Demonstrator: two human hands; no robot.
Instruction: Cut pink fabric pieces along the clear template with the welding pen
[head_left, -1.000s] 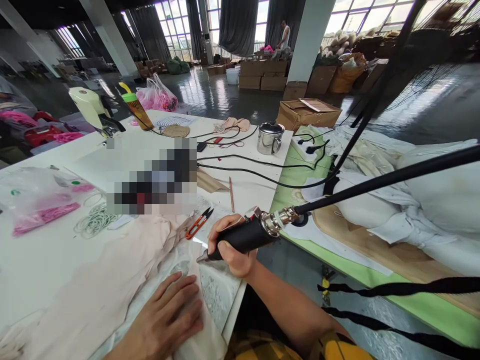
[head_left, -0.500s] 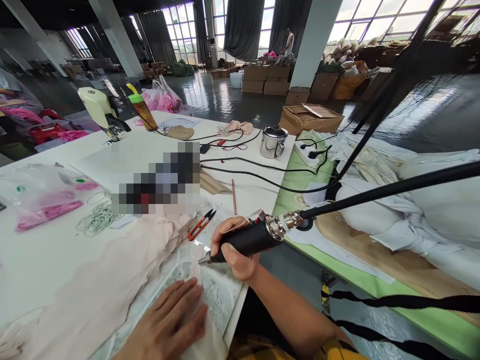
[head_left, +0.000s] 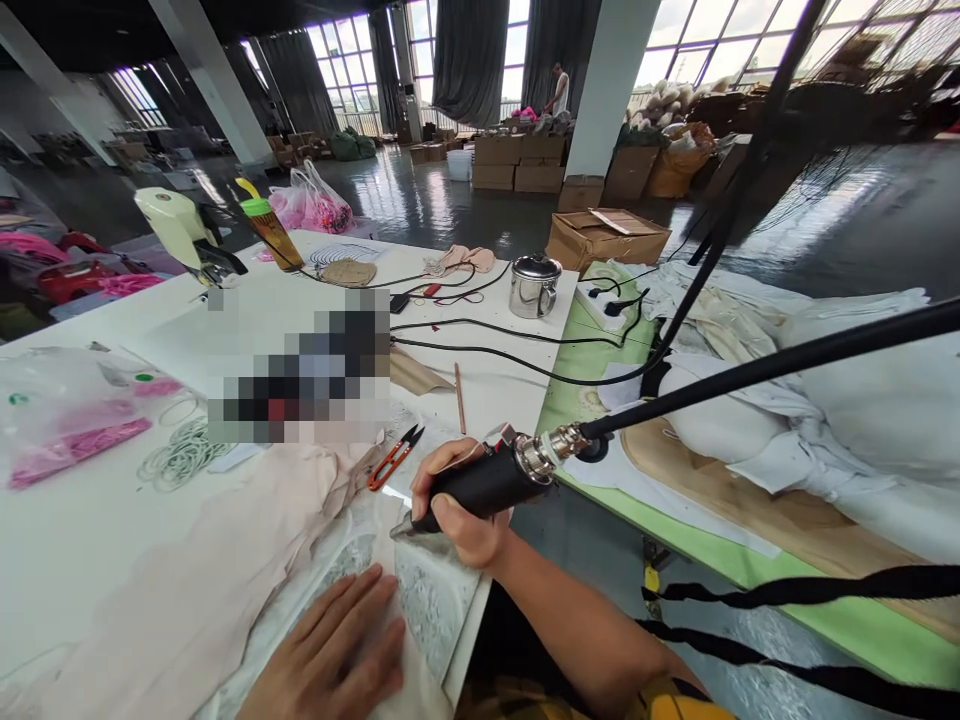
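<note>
My right hand (head_left: pixel 471 532) is wrapped round a black corded handpiece (head_left: pixel 487 485) with a tapered metal tip. That tip points down and left, at or just above a narrow pale fabric strip (head_left: pixel 385 545); I cannot tell whether it touches. My left hand (head_left: pixel 337 640) lies flat on the strip just below the tip, fingers stretched out. Under the strip is a clear, glossy sheet (head_left: pixel 431 590) at the table's near corner. Red-handled thread snips (head_left: pixel 394 460) lie just beyond the tip. A heap of pale pink fabric (head_left: pixel 202 560) spreads to the left.
A blurred-out patch (head_left: pixel 315 365) hides part of the white table (head_left: pixel 495 390). A pencil-like stick (head_left: pixel 460 398), a lidded steel mug (head_left: pixel 535 285) and black cables stand or lie beyond. The handpiece's thick cable (head_left: pixel 750 360) runs right, over a green table (head_left: pixel 690 530) holding white cloth.
The whole view has shifted slightly, with things sitting a little further left. Both hands and the handpiece keep nearly the same place over the strip.
</note>
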